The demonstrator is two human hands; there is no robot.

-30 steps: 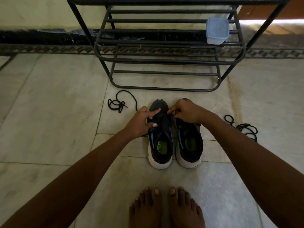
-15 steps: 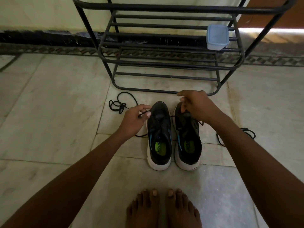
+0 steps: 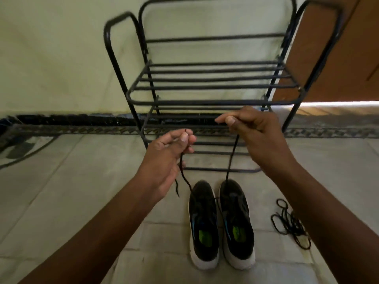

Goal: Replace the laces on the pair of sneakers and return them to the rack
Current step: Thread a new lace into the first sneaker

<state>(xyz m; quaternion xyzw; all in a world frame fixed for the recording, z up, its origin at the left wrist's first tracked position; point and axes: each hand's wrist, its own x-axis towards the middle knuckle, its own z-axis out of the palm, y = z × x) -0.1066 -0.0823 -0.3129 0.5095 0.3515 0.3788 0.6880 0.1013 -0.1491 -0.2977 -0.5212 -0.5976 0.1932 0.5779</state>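
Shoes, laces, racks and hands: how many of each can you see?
Shoes: 2, left sneaker and right sneaker
Laces: 2, held lace and loose lace
Racks: 1, shoe rack
Hands: 2, left hand and right hand
Total: 7

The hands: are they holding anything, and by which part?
Both pinch one black lace near its two ends: left hand one end, right hand the other. It runs down to the sneakers.

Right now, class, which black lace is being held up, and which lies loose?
The lace pinched by both hands, running to the sneakers, is held; the coiled lace lies loose on the floor, right.
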